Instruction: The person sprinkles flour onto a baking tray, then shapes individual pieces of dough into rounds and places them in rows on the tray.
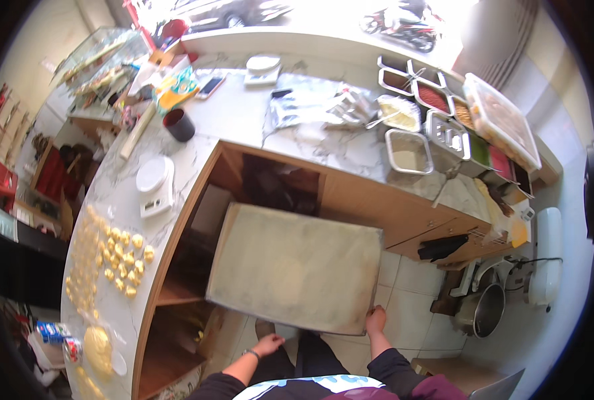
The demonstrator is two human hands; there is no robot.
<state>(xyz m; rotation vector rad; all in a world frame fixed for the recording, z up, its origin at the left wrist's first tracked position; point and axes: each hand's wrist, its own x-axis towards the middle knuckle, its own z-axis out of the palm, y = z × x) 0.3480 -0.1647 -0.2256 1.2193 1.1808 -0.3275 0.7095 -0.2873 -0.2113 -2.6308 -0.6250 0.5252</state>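
A large rectangular baking tray (295,267) with a pale, lightly stained surface fills the middle of the view, in front of the counter. Its far left part overlaps the open cabinet. My right hand (375,321) grips the tray at its near right corner, fingers round the edge. Just below the tray's near edge, left of centre, is my left hand (267,345). Its fingers are curled closed, apart from the tray as far as I can see. Whether anything is in them is hidden.
The marble counter (237,127) curves round, bearing yellow dough balls (125,257), a dough lump (97,350), a white scale (155,185), a dark cup (178,125) and metal ingredient containers (409,152). An open cabinet (177,340) lies left; a mixer bowl (487,311) stands right.
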